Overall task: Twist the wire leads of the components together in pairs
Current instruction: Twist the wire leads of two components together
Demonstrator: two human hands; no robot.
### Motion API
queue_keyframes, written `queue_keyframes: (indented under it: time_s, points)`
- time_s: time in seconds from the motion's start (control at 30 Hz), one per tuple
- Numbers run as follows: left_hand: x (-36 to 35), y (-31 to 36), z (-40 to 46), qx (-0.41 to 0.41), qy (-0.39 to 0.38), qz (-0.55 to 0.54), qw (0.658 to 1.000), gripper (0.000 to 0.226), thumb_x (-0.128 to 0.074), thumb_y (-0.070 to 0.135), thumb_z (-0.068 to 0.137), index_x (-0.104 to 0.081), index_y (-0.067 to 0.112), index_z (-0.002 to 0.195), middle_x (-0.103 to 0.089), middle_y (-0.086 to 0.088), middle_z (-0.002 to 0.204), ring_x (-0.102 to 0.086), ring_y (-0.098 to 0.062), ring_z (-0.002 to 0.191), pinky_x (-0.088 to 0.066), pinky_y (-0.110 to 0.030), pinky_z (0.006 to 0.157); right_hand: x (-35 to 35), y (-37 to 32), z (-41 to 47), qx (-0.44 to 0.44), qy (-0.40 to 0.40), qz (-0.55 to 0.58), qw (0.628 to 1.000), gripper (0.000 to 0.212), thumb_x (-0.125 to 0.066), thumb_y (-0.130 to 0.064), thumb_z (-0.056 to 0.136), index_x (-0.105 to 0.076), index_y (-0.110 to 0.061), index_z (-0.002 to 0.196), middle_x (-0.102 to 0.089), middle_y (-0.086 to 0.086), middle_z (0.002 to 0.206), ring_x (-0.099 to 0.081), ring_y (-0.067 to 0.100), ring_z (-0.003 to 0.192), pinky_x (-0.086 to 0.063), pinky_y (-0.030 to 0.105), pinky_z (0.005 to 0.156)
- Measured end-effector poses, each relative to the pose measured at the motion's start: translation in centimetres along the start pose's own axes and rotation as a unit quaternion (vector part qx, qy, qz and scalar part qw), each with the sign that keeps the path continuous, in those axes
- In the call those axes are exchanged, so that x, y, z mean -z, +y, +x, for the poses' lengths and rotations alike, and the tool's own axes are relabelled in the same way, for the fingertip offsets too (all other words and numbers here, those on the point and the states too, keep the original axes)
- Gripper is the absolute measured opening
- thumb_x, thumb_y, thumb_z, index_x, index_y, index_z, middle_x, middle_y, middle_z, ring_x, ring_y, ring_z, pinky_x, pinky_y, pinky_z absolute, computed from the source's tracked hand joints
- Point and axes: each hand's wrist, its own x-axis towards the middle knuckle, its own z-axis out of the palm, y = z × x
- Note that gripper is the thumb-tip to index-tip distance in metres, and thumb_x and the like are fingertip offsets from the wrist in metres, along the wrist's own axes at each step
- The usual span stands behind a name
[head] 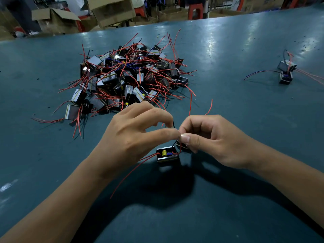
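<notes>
Between our fingertips, left hand (pixel 133 135) and right hand (pixel 210 139) both pinch wire leads (pixel 175 143) above two components (pixel 167 153). Beyond the fingers, one uncounted pile (pixel 129 78); far right, two joined units (pixel 286 71).

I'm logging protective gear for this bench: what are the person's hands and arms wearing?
Nothing that shows: the left hand and right hand are bare, with no gloves, rings or watch. Both forearms are uncovered to the frame's edge, no sleeves in view.
</notes>
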Motion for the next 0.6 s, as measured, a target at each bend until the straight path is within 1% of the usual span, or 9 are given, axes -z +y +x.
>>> queue_keyframes:
  time_s: [0.13,0.23,0.33,0.47,0.53,0.6]
  points:
    - [0.0,-0.1,-0.1,-0.028,-0.006,0.026,0.999,0.018,-0.057,0.010,0.101,-0.070,0.021,0.105,-0.066,-0.005,0.102,-0.051,-0.023,0.083,-0.045,-0.041,0.067,0.0,-0.1,0.0,-0.004,-0.007,-0.005,1.000,0.008,-0.058,-0.017,0.091,-0.060,-0.010,0.088,-0.054,-0.006,0.069,-0.047,0.009,0.063,-0.041,0.020,0.061]
    - [0.1,0.0,-0.1,-0.041,-0.012,0.043,0.998,0.023,-0.048,0.014,0.105,-0.071,0.021,0.105,-0.067,-0.005,0.103,-0.053,-0.024,0.084,-0.044,-0.039,0.070,0.0,-0.1,0.0,-0.004,-0.011,-0.011,1.000,0.009,-0.059,-0.019,0.094,-0.060,-0.012,0.088,-0.054,-0.008,0.068,-0.046,0.009,0.063,-0.041,0.021,0.060]
    - [0.0,0.1,0.1,-0.040,-0.020,0.048,0.998,0.020,-0.047,0.014,0.106,-0.065,0.022,0.108,-0.066,-0.005,0.105,-0.054,-0.026,0.085,-0.044,-0.038,0.072,0.0,0.0,0.0,-0.003,-0.012,-0.014,1.000,0.007,-0.057,-0.017,0.092,-0.060,-0.011,0.089,-0.054,-0.009,0.068,-0.046,0.009,0.063,-0.040,0.021,0.060]
    - [-0.2,0.4,0.4,-0.019,-0.025,0.014,0.999,0.015,-0.047,0.016,0.106,-0.058,0.025,0.109,-0.057,-0.004,0.105,-0.052,-0.026,0.084,-0.044,-0.036,0.073,-0.1,0.2,0.0,0.012,-0.009,-0.029,0.999,0.007,-0.057,-0.015,0.093,-0.059,-0.011,0.089,-0.055,-0.011,0.069,-0.047,0.006,0.063,-0.041,0.020,0.062]
    - [-0.3,0.6,0.7,0.002,-0.028,-0.013,1.000,0.010,-0.048,0.019,0.106,-0.056,0.024,0.108,-0.056,-0.005,0.102,-0.051,-0.025,0.084,-0.040,-0.031,0.075,-0.2,0.3,0.0,0.025,0.001,-0.038,0.999,0.006,-0.056,-0.015,0.093,-0.059,-0.012,0.088,-0.055,-0.014,0.070,-0.047,0.003,0.063,-0.040,0.017,0.063]
    - [-0.5,0.9,1.0,0.026,-0.033,-0.031,0.999,0.008,-0.048,0.024,0.106,-0.055,0.021,0.107,-0.057,-0.005,0.101,-0.051,-0.024,0.085,-0.040,-0.030,0.075,-0.3,0.3,0.0,0.036,0.022,-0.055,0.998,0.007,-0.057,-0.015,0.093,-0.059,-0.012,0.087,-0.055,-0.012,0.070,-0.048,0.004,0.064,-0.040,0.018,0.064]
